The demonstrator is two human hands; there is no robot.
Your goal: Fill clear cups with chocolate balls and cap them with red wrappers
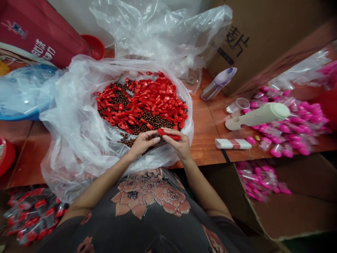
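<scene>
In the head view my right hand (181,144) pinches a small red plastic piece (171,135) between thumb and fingers. My left hand (144,143) is beside it on the left, thumb and fingers closed together; what they hold, if anything, I cannot make out. Both hands are over the near edge of a white plastic bag (79,140) spread open on the table. Inside the bag, just beyond my hands, lies a heap of red plastic clips (160,93) with loops, mixed with small brown beads (155,120).
A blue basin (15,116) stands left and a brown carton (263,35) back right. A purple-capped bottle (218,84), a pale green cylinder (255,116), a white packet (233,143) and pink capped containers (295,135) lie right. Red bagged items (37,214) sit below the table at left.
</scene>
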